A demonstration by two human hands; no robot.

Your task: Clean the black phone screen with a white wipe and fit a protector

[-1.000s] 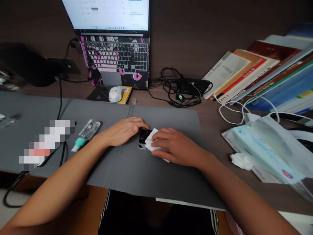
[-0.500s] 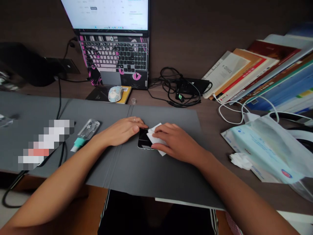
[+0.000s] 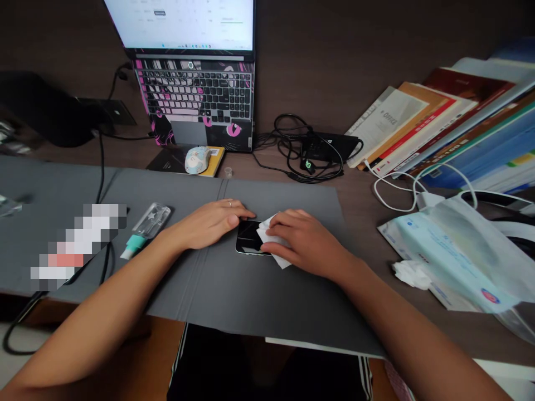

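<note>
A black-screened smartphone lies flat on the grey desk mat. My left hand, with a ring on one finger, steadies its upper left corner, fingertips along the far edge and thumb at the left side. Bunched under the fingers of my right hand is a white tissue, pressed on the right part of the screen. That hand and the tissue hide the phone's right end. To the left of my left hand lies a clear spray bottle with a mint-green collar.
Behind stand a laptop, a mouse on notebooks, and a tangle of black cables. On the right are leaning books, a wipes packet and a crumpled tissue. A blurred-out object lies left.
My right hand has shifted the tissue slightly over the screen, lately a little to the right, uncovering more of the phone's left part. My left hand stays at the corner.
</note>
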